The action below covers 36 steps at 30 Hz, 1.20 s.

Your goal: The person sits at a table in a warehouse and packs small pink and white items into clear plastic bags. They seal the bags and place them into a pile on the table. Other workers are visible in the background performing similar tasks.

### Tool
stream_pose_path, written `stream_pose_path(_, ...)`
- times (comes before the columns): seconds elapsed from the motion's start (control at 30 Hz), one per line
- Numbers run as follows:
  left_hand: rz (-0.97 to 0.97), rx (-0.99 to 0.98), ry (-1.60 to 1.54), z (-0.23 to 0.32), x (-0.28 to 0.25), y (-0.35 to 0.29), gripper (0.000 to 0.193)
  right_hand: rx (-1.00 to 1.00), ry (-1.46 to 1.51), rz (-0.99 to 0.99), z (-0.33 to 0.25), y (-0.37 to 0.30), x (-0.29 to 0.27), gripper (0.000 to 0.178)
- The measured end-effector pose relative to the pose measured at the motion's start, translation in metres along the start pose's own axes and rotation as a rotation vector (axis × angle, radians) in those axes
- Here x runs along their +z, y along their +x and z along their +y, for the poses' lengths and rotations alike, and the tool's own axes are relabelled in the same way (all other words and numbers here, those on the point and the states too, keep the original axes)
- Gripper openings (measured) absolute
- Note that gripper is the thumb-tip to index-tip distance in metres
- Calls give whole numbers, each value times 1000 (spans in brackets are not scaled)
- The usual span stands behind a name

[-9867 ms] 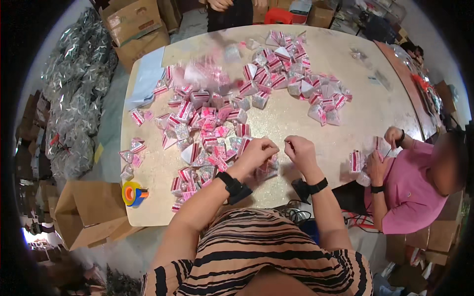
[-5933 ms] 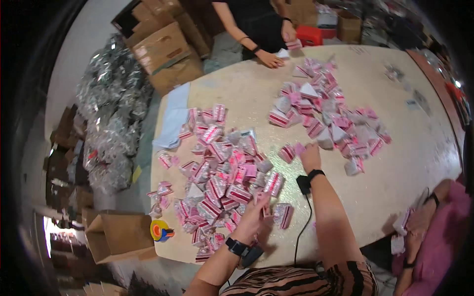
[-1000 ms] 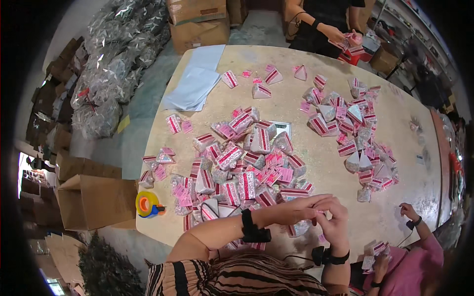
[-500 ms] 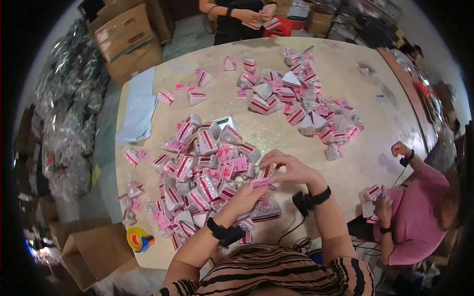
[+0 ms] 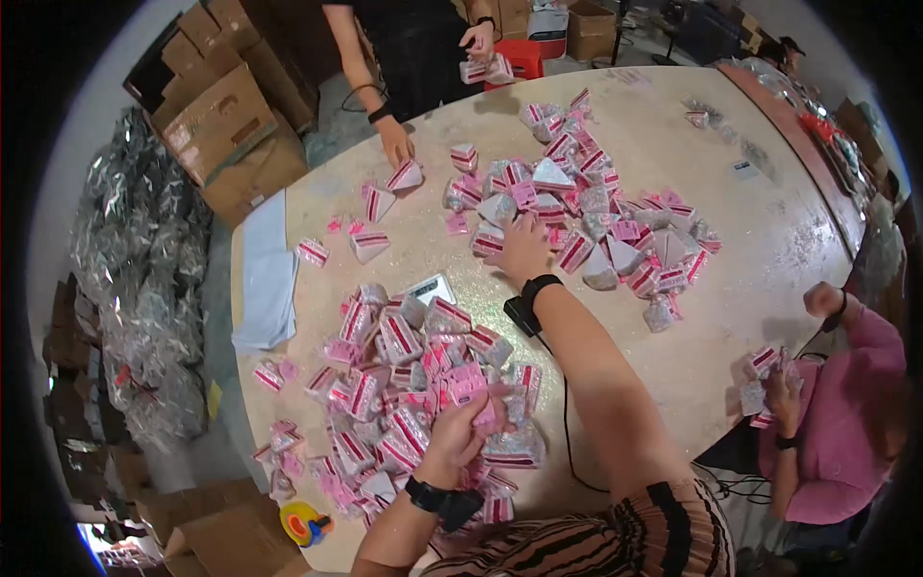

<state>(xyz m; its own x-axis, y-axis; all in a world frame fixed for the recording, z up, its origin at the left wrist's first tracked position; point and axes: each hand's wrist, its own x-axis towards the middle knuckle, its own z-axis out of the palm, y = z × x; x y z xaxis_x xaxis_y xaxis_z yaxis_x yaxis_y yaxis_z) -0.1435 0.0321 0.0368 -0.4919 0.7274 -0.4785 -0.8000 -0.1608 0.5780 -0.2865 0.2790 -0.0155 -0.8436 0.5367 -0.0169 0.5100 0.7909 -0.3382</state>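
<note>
Left hand [image 5: 460, 435] grips pink tags [image 5: 469, 381] above the near heap of glittery, plastic-wrapped wedges [image 5: 397, 338]; right hand [image 5: 526, 252]'s on the far heap [image 5: 623, 256], grip impossible to tell! Black cable [image 5: 567, 433] curls between the arms; flat white sheets [image 5: 263, 284], round tape roll [image 5: 300, 523] lie left.

- Wedges [image 5: 400, 337]: glittery, grainy sides, glossy, look wrapped in clear plastic.
- Pink tags [image 5: 467, 382]: thin card or paper, can't tell which.
- Table [image 5: 760, 245]: wood-look top, smooth, slight sheen.
- White sheets [image 5: 264, 279]: paper, matt.
- Boxes [image 5: 219, 125]: brown cardboard, matt.
- Silver bundles [image 5: 144, 288]: crinkled film, very shiny.
- Stool [image 5: 524, 60]: smooth red plastic.
- Striped garment [image 5: 663, 529]: soft matt cloth.
</note>
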Motion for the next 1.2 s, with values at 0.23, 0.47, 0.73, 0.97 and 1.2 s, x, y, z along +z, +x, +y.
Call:
stream_pose_path(0.23,-32,-34,-76,-11,-18,4,40,-77,-228,119,-1,10,37,46)
stream_pose_path(0.47,-16,-29,-32,-10,-3,5,37,-162,-374,19,49,-31,22,22)
stream_pose_path(0.73,-18,-13,-45,-20,8,-4,34,-162,-423,-54,79,-67,-13,30)
stream_pose_path(0.97,16,-28,-37,-27,18,-16,34,-504,-277,-102,54,-92,11,47)
stream_pose_path(1.2,133,-48,-116,-22,17,-21,62,-554,473,-204,47,-114,-46,59)
